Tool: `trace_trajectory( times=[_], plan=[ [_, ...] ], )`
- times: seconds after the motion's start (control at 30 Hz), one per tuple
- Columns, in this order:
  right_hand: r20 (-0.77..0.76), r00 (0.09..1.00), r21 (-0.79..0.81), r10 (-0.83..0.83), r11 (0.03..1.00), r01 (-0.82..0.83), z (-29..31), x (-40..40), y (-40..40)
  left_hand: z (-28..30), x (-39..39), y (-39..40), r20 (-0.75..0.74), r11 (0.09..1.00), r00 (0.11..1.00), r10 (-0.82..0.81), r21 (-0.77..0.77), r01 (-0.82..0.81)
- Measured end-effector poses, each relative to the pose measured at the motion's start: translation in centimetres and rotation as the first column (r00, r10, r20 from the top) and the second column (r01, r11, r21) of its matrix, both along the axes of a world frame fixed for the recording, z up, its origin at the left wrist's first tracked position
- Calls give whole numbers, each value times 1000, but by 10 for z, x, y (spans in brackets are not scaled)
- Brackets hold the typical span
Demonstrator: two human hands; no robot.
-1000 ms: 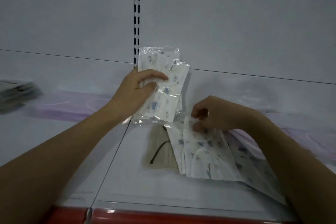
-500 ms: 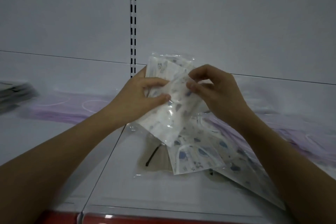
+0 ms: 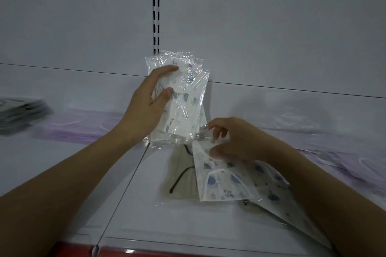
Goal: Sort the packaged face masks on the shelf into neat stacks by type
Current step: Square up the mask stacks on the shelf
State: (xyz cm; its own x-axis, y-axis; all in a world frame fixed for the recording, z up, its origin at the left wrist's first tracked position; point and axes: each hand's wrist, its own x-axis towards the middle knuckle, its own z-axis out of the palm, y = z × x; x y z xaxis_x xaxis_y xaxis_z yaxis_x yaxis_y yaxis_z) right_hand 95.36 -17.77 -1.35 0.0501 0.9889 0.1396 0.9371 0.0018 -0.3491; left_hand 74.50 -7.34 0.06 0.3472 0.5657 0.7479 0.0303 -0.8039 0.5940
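Observation:
My left hand [image 3: 147, 103] grips an upright bundle of clear-wrapped white masks with blue prints [image 3: 183, 102], held above the white shelf [image 3: 129, 210] near its back wall. My right hand [image 3: 234, 140] reaches down with curled fingers and pinches the top edge of another printed mask packet [image 3: 221, 181] lying on the shelf. That packet lies on a loose pile of similar printed packets [image 3: 277, 196] that runs under my right forearm. A beige mask packet with a dark ear loop [image 3: 183, 179] lies partly beneath the printed one.
Purple mask packets [image 3: 83, 125] lie in a row on the left, and more purple ones [image 3: 342, 152] lie on the right. A dark stack of packets [image 3: 18, 110] sits at the far left. A slotted upright [image 3: 155, 10] runs up the back wall. The shelf front has a red strip [image 3: 146, 253].
My right hand has left the bundle held by my left hand and dropped to the shelf, where it now pinches a packet in the pile. The left hand's bundle stands more upright.

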Motion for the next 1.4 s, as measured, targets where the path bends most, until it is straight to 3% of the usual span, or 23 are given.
trace_trajectory(
  times=[0.13,0.27,0.37,0.47,0.57,0.63,0.7,0.73,0.77,0.83,0.9,1.03,1.13,1.2,1.3,1.4],
  plan=[
    [16,1000,210,-26,978,22,11,6,1,1,0,0,-2,997,997,72,-39,-72],
    [-340,936,421,91,905,66,29,17,-9,3,-2,-3,70,984,992,104,-153,-92],
    [-472,835,569,283,821,43,44,16,-21,4,-1,-8,76,978,994,74,-201,-58],
    [-465,785,659,409,752,-2,50,5,-27,8,0,-20,-41,973,989,-145,-188,135],
    [-397,838,699,375,715,12,46,-9,-26,4,6,-37,-146,964,961,-233,-168,208],
    [-338,894,737,296,674,55,42,-16,-24,4,13,-44,-141,961,954,-263,-122,247],
    [-379,908,734,181,656,175,38,-19,-21,5,17,-47,-65,918,921,-384,-132,374],
    [-478,862,680,169,693,242,38,-20,-21,5,16,-46,-14,900,908,-419,-141,413],
    [-599,775,597,201,757,265,38,-22,-22,6,15,-45,25,901,911,-412,-139,411],
    [-729,619,472,294,870,142,35,-23,-22,7,14,-43,72,921,930,-360,-129,367],
    [-696,630,442,344,897,-2,34,-28,-22,6,13,-39,104,926,937,-334,-152,346],
    [-660,661,411,356,908,-78,30,-29,-21,6,13,-38,67,930,950,-305,-193,313],
    [-719,605,446,343,895,22,28,-27,-19,5,14,-40,103,917,948,-301,-240,317],
    [-679,640,525,359,848,80,27,-26,-18,5,15,-41,120,919,950,-288,-245,310],
    [-656,651,530,383,847,36,27,-28,-17,4,17,-41,143,920,951,-273,-249,301],
    [-731,577,434,364,901,-18,17,-32,-14,0,20,-39,171,919,952,-253,-266,292]
  ],
)
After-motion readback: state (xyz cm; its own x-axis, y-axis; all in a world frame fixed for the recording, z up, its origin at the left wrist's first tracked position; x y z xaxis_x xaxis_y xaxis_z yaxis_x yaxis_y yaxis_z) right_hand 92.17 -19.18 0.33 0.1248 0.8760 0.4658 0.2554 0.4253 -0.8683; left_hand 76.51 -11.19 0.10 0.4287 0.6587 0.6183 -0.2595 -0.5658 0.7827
